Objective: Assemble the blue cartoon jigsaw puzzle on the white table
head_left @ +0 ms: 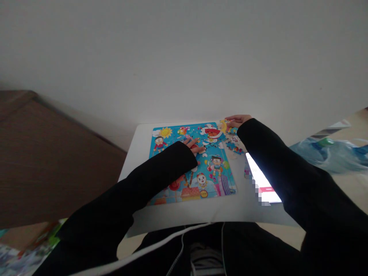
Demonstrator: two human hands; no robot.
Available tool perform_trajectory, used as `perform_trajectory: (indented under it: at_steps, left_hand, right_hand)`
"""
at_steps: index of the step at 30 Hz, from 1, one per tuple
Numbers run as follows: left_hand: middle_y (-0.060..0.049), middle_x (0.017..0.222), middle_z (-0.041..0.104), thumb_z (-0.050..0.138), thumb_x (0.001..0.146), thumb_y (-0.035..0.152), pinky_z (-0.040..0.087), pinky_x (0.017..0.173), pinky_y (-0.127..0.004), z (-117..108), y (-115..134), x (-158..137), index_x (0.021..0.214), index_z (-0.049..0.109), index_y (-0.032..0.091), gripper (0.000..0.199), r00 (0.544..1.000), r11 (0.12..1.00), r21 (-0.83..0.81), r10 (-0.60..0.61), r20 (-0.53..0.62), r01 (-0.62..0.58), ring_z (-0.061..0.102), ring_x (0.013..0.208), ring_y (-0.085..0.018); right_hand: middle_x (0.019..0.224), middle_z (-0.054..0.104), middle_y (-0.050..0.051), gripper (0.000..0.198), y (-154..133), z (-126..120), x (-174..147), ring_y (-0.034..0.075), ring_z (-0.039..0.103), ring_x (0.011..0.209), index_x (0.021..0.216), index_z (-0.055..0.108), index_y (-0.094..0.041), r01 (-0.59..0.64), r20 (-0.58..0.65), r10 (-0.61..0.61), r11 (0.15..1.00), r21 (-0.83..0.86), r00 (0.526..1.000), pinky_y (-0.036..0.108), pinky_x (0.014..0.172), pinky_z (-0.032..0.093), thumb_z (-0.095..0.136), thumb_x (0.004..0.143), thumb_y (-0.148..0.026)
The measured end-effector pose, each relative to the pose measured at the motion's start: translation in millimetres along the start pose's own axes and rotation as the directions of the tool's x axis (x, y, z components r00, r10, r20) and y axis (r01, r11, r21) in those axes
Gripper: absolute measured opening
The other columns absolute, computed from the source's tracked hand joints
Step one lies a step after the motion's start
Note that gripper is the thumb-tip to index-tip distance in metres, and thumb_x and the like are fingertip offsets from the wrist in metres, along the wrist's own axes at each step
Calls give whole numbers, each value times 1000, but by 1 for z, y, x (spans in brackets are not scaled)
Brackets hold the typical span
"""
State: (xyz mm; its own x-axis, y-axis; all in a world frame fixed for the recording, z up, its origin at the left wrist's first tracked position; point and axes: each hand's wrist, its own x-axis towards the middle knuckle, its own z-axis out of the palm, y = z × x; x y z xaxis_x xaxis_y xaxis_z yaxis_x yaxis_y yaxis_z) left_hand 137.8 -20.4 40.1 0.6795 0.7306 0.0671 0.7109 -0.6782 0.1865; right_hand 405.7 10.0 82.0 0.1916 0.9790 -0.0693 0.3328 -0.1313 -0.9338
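Note:
A colourful cartoon jigsaw puzzle lies flat on a small white table, largely filled in with blue background and figures. My left hand rests on its middle with the fingers spread; the sleeve hides part of the picture. At the puzzle's top right corner, my right hand has thumb and fingers closed around a yellowish puzzle piece, partly covered by the fingers. Loose puzzle pieces lie in a pile just below that hand, to the right of the puzzle.
On the right of the white table a lit phone lies partly under my right sleeve. A pale wall rises behind the table. Brown furniture stands at left, and a clear plastic bag is at right.

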Motion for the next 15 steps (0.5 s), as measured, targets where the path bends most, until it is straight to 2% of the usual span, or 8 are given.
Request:
perform_trajectory:
  at_steps: [4, 8, 12, 15]
  left_hand:
    - [-4, 137, 36, 61, 68, 50, 30, 98, -47, -2, -3, -10, 118, 52, 35, 52, 999, 1000, 3, 23, 23, -23, 35, 123, -35]
    - [-2, 138, 34, 61, 67, 50, 29, 98, -49, -3, -7, -11, 121, 49, 36, 57, 998, 1000, 9, 12, 58, -12, 32, 123, -37]
    - [-5, 141, 29, 65, 63, 51, 27, 101, -47, -12, -13, 5, 129, 39, 33, 73, 989, 996, 39, -87, 122, 83, 27, 126, -36]
    - [-6, 141, 28, 62, 66, 51, 27, 102, -42, -19, -16, 19, 133, 32, 31, 75, 972, 986, 36, -167, 162, 164, 32, 124, -32]
  right_hand:
    - [52, 64, -3, 17, 1, 21, 11, 10, 59, 49, 69, 68, -19, -130, 121, 121, 989, 69, 985, 28, 61, 54, 66, 58, -6]
    - [50, 62, -3, 18, 8, 35, 7, 12, 60, 48, 64, 68, -20, -140, 224, 128, 989, 41, 966, 29, 57, 54, 71, 53, -7]
    - [56, 65, 0, 21, 13, 22, 6, 15, 61, 52, 74, 69, -19, -100, 225, 122, 989, -108, 967, 33, 62, 55, 74, 54, -15]
    - [64, 67, 3, 27, 19, 2, 12, 17, 63, 61, 85, 68, -17, -28, 167, 76, 962, -272, 983, 34, 68, 54, 72, 59, -21]
